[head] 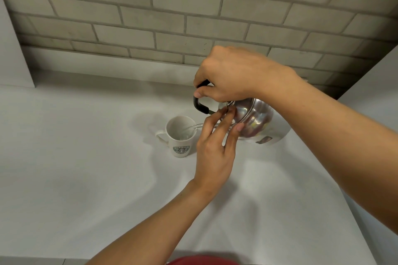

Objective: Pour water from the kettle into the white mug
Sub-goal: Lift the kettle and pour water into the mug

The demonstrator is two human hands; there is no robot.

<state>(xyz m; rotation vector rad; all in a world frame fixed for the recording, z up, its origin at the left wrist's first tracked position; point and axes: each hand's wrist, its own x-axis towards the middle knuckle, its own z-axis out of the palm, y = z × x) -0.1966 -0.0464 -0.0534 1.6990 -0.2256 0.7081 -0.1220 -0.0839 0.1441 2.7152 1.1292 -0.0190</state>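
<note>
Two hands work the kettle (254,120) at centre right: right hand (232,75) wrapped round its black handle, left hand (215,148) fingertips pressing the lid. Water arcs leftward into the white mug (181,137) standing on the table (86,157), just left of the left hand.

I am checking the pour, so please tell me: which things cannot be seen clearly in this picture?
- Kettle spout: head view, hidden behind left hand.
- Kettle lid: mostly covered by left fingers.
- Water level in white mug: too faint to judge.
- Black handle: top hidden by right hand.
</note>
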